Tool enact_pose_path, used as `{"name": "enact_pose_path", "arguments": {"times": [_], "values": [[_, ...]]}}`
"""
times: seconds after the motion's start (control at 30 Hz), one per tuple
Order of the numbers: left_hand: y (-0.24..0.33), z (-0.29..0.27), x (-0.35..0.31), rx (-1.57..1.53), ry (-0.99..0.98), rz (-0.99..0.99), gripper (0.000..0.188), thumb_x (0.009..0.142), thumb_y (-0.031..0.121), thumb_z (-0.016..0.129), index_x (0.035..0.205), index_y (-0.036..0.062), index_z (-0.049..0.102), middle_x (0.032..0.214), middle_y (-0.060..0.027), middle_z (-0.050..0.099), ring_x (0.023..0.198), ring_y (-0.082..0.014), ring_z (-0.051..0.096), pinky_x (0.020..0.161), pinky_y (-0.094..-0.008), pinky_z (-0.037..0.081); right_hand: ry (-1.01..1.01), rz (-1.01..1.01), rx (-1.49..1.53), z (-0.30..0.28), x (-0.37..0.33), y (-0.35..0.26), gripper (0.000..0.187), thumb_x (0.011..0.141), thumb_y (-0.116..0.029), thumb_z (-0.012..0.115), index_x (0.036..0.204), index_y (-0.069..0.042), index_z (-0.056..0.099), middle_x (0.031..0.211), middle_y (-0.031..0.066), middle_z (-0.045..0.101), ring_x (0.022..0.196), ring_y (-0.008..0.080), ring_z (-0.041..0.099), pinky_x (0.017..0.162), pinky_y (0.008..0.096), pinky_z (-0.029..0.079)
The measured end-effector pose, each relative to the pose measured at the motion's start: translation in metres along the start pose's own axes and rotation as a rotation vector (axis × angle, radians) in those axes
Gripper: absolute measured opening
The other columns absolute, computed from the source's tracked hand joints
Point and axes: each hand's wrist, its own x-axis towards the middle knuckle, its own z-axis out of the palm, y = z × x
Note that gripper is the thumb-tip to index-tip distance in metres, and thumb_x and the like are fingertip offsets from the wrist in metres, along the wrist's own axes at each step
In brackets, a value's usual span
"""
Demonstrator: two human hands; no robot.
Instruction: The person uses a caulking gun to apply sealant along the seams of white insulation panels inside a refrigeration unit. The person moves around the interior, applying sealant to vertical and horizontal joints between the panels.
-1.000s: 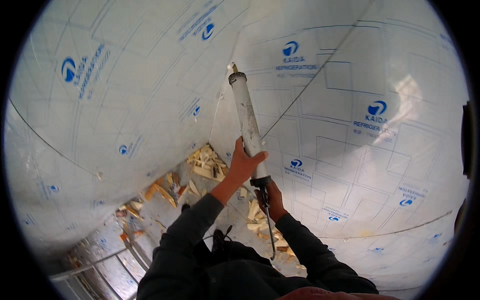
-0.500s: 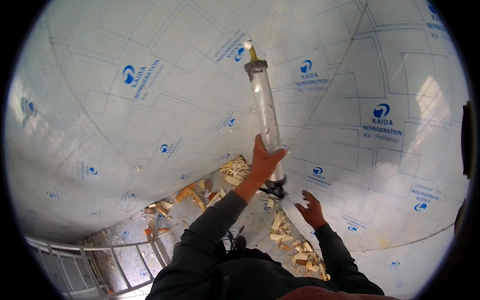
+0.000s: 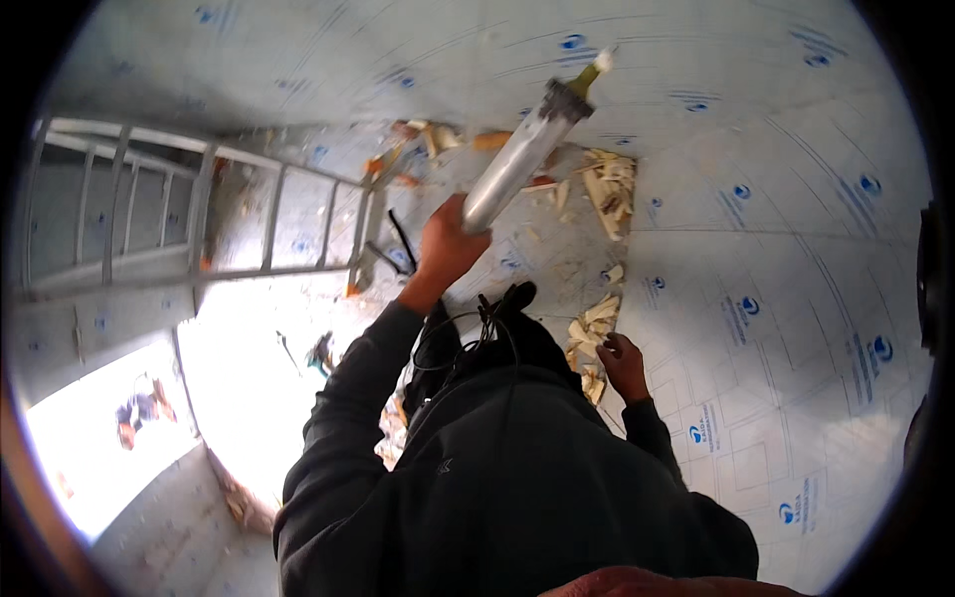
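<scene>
My left hand (image 3: 450, 244) is wrapped round the lower part of a caulking gun (image 3: 522, 164) with a long silver barrel. It points up and to the right, and its yellowish nozzle (image 3: 587, 80) carries a white blob at the tip. The gun's handle end is hidden behind my hand and forearm. Lower right, my right hand (image 3: 625, 368) hangs with its fingers loosely bent and slightly apart, with nothing visible in it. Behind it lie pale broken foam pieces (image 3: 597, 323) along the foot of the right wall.
A metal ladder (image 3: 271, 219) lies or leans at the left. Film-covered wall panels (image 3: 736, 289) meet in a corner strewn with foam scraps (image 3: 609, 189). Black cables (image 3: 502, 328) hang by my legs. Past a bright opening at lower left, a person (image 3: 144, 406) shows.
My view has swung toward the ladder and the bright opening. The caulking gun, upright near the corner before, now tilts right in my left hand. My right hand has dropped lower.
</scene>
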Motion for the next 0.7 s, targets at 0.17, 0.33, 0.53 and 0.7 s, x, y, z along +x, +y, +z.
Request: {"name": "enact_pose_path", "arguments": {"times": [0.17,0.33,0.53,0.7], "values": [[-0.124,-0.115,-0.145,0.257,0.193,-0.311,0.047,0.078,0.016,0.077,0.121,0.0052,0.061,0.102,-0.0253,0.071,0.098,-0.0467,0.069,0.082,-0.0528,0.055,-0.296,-0.197,-0.139,0.068,0.036,-0.078,0.049,0.094,-0.028,0.074,0.128,0.004,0.062,0.115,0.0242,0.072,0.1,0.0354,0.074,0.085,0.0418,0.058],[-0.152,-0.205,-0.238,0.366,0.413,-0.464,0.052,0.079,0.015,0.08,0.125,0.0046,0.058,0.108,-0.0231,0.068,0.099,-0.0464,0.066,0.08,-0.0533,0.053,-0.494,-0.34,-0.196,0.144,0.058,-0.188,0.05,0.094,-0.029,0.074,0.13,0.003,0.062,0.117,0.0232,0.072,0.101,0.0367,0.073,0.086,0.0421,0.058],[-0.169,-0.228,-0.33,0.318,0.652,-0.651,0.057,0.08,0.017,0.081,0.128,0.0031,0.052,0.112,-0.0238,0.066,0.101,-0.0465,0.065,0.084,-0.0531,0.053,-0.714,-0.559,-0.288,0.223,0.055,-0.251,0.046,0.092,-0.025,0.076,0.127,0.002,0.065,0.111,0.0211,0.074,0.098,0.0345,0.074,0.084,0.0418,0.058],[-0.204,-0.266,-0.371,0.267,0.999,-0.708,0.058,0.082,0.025,0.084,0.124,0.0008,0.052,0.105,-0.0252,0.065,0.096,-0.0418,0.068,0.082,-0.049,0.053,-0.919,-0.85,-0.333,0.316,0.042,-0.302,0.039,0.092,-0.028,0.076,0.117,0.001,0.067,0.102,0.0197,0.074,0.093,0.0339,0.073,0.084,0.0412,0.057]]}}
